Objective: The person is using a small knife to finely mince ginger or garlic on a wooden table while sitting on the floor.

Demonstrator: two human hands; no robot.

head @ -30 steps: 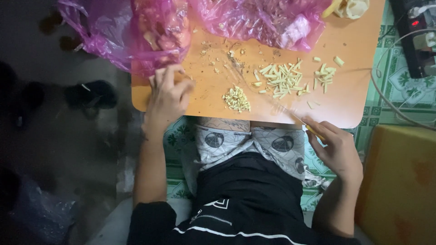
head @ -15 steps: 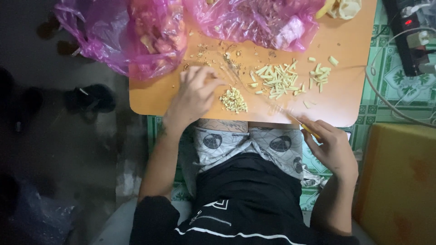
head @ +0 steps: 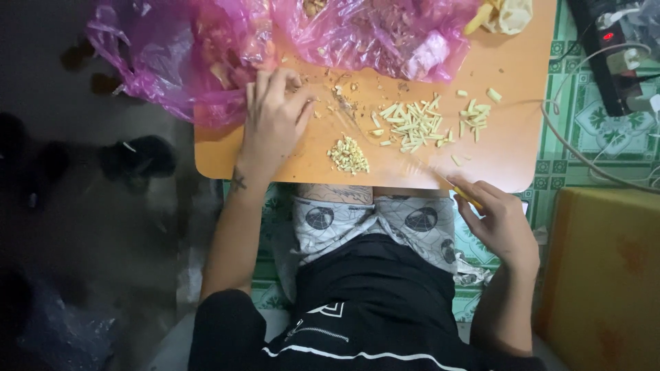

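My left hand lies flat on the orange table, its fingers spread and their tips at the edge of a pink plastic bag among small scraps. It holds nothing. My right hand is below the table's near edge, shut on a knife with a yellow handle. The blurred blade reaches over the table edge. A small heap of finely chopped pale pieces sits between my hands. Pale yellow cut sticks lie further back.
A second pink bag with contents covers the table's far side, with pale peelings at the far right corner. A power strip and a white cable lie on the green floor at right. A yellow box stands near my right arm.
My left hand moved from the table's left corner further onto the table and up to the pink bag. My right hand kept the knife at the near edge.
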